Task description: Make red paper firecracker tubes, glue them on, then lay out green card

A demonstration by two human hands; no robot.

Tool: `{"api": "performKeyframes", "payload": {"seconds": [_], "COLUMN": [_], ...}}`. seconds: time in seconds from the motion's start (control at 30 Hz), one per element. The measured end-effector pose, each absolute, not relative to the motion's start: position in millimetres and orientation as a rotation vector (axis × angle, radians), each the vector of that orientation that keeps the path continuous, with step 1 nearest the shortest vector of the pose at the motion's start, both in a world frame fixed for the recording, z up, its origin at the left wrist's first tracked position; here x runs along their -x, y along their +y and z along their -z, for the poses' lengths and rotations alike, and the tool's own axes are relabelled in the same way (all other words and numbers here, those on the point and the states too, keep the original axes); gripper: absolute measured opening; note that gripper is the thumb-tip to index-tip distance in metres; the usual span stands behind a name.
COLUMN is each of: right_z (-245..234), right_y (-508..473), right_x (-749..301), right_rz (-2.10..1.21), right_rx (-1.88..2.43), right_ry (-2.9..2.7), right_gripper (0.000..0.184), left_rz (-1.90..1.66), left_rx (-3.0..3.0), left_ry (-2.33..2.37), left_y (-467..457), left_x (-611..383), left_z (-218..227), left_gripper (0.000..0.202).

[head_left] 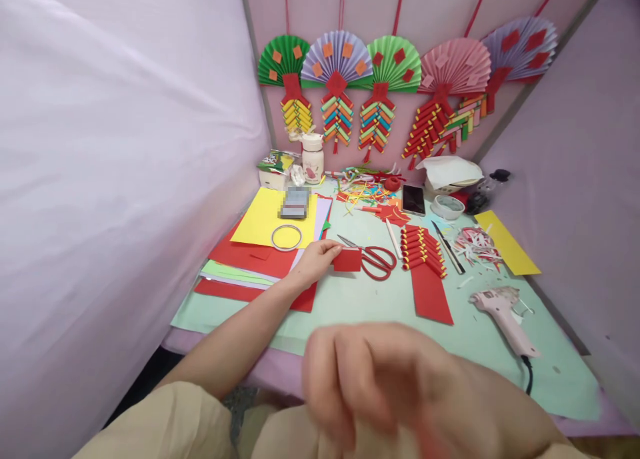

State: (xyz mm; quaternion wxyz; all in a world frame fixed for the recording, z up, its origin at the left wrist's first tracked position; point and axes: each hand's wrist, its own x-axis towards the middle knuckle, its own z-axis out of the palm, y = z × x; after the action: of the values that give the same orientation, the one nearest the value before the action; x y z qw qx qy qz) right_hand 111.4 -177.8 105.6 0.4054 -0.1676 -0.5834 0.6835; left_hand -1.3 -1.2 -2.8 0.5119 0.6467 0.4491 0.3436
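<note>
A person sits at a table covered with pale green paper. With the table as a clock face, the small red paper point(347, 260) is near the centre, held by one edge between thumb and fingers of the left hand point(314, 264). The right hand point(370, 375) is raised close to the camera at 6 o'clock, blurred, fingers curled; I cannot tell whether it grips anything. Just beside the paper, at 3 o'clock, lie red-handled scissors point(369, 252). Further toward 3 are red and yellow paper rolls point(423, 249) on a long red strip point(433, 295), its near end bare. A glue gun point(507, 322) rests at 4, a stack of coloured paper point(250, 229) at 9; paper fans point(337, 55) hang on the wall at 12. The step in hand appears to be handling this single piece; the next move seems to call for a flat, steady hold and the right hand at its free edge.
</note>
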Motion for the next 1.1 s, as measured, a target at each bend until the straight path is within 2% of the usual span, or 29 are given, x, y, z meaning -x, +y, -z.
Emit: {"api": "performKeyframes", "payload": {"seconds": [0.07, 0.23, 0.33, 0.4, 0.6, 0.83, 1.1], "right_z": [-99.8, -38.4, -4.2, 9.7, 20.3, 24.3, 18.5], "right_y": [-140.8, -82.7, -63.6, -56.5, -53.9, -50.3, -55.5], "right_x": [-112.5, -140.5, -158.1, -164.5, -165.6, -167.4, -168.6], "right_rz": [-1.556, -0.815, -0.582, -0.554, -0.689, -0.783, -0.745], "right_rx": [0.487, 1.103, 1.252, 1.29, 1.344, 1.227, 1.242], "right_ry": [-1.489, -1.483, -1.412, -1.409, -1.383, -1.265, -1.242], "right_gripper": [0.045, 0.033, 0.023, 0.014, 0.025, 0.02, 0.017], "left_rz": [-0.84, -0.838, -0.821, -0.816, -0.794, -0.789, -0.753], "left_rx": [-1.556, -1.578, -1.553, -1.546, -1.542, -1.44, -1.31], "left_ry": [1.08, 1.031, 0.999, 0.988, 0.976, 0.938, 0.863], "left_y": [0.5, 0.4, -0.9, -1.2, -0.3, -0.7, -3.5], "left_x": [1.3, 0.6, 0.4, 0.4, 0.5, -0.4, -1.5], "left_z": [4.9, 7.4, 7.6, 8.1, 10.6, 10.2, 3.9], "left_gripper": [0.026, 0.028, 0.029, 0.029, 0.03, 0.027, 0.028]}}
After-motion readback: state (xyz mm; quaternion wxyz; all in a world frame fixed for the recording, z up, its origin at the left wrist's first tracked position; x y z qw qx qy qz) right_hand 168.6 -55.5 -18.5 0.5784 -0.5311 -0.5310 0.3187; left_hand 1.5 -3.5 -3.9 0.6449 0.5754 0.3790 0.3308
